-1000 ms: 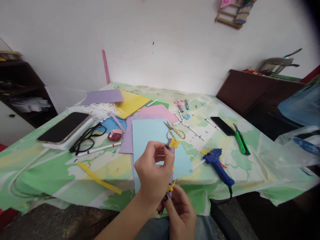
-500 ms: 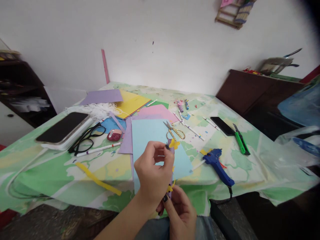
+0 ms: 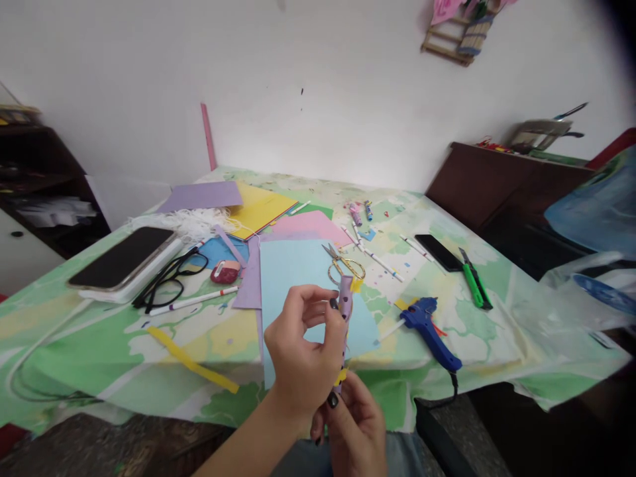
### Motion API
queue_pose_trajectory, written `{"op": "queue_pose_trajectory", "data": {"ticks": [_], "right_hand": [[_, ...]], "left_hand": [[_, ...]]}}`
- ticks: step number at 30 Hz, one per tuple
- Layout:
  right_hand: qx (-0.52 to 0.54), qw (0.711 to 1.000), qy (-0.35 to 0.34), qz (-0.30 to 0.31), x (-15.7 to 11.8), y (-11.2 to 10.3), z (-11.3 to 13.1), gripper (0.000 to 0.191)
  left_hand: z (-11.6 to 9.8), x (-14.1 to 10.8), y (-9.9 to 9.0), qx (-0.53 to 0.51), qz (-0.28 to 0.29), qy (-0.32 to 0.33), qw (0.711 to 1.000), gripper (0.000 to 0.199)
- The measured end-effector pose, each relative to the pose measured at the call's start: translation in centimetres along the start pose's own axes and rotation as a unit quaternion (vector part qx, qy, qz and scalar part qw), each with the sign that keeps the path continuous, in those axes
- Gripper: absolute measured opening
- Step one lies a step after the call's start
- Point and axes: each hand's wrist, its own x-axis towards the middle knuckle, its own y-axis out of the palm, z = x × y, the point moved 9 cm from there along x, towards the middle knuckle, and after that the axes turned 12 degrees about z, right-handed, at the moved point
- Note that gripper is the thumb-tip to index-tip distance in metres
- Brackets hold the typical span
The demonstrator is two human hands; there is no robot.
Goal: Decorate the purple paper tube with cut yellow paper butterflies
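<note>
Between my two hands stands a narrow purple paper piece (image 3: 344, 289) with dark spots and small yellow paper cutouts along one side; whether it is rolled or flat I cannot tell. My left hand (image 3: 308, 344) pinches it near the upper part, thumb towards me. Lower down, at the table's front edge, my right hand (image 3: 355, 421) grips its bottom end. One yellow cutout (image 3: 356, 284) shows by the top, another (image 3: 340, 377) just above the right thumb. Gold-handled scissors (image 3: 345, 264) lie just behind, on a light blue sheet (image 3: 288, 265).
A blue glue gun (image 3: 431, 333), a green box cutter (image 3: 476, 281) and a black phone (image 3: 438, 252) lie to the right. Leftward are eyeglasses (image 3: 171, 281), a larger phone (image 3: 124, 257), a yellow strip (image 3: 193, 361) and a pink-and-red eraser-like object (image 3: 225, 270). Coloured sheets and several markers lie further back.
The purple piece has turned, so more of its spotted side faces me and its yellow cutouts have swung to the far right side. Both hands keep their grip. The view has shifted slightly.
</note>
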Motion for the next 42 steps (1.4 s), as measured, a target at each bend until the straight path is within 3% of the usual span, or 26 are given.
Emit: {"op": "queue_pose_trajectory", "data": {"ticks": [5, 10, 19, 24, 31, 42], "right_hand": [[0.081, 0.993, 0.057, 0.066, 0.4, 1.0, -0.7, 0.031], [0.097, 0.989, 0.050, 0.103, 0.7, 1.0, -1.2, 0.030], [0.033, 0.997, 0.017, 0.068, 0.7, -0.4, -1.3, 0.028], [0.036, 0.998, 0.011, 0.042, 0.6, -0.1, -0.8, 0.029], [0.051, 0.999, 0.011, 0.007, 0.5, 0.4, -0.3, 0.033], [0.046, 0.999, 0.014, 0.020, 0.4, 0.2, -0.6, 0.030]], "left_hand": [[0.8, -0.1, 0.2, -0.050, 0.008, -0.039, 0.998, 0.014], [1.8, -0.2, 0.3, -0.072, 0.018, -0.067, 0.995, 0.016], [2.1, 0.0, 0.2, -0.081, 0.024, -0.078, 0.993, 0.015], [2.5, 0.0, 0.8, -0.120, 0.045, -0.090, 0.988, 0.026], [1.5, -0.1, 0.6, -0.065, 0.046, -0.034, 0.996, 0.028], [1.4, 0.0, 0.2, -0.060, 0.025, -0.025, 0.998, 0.026]]}}
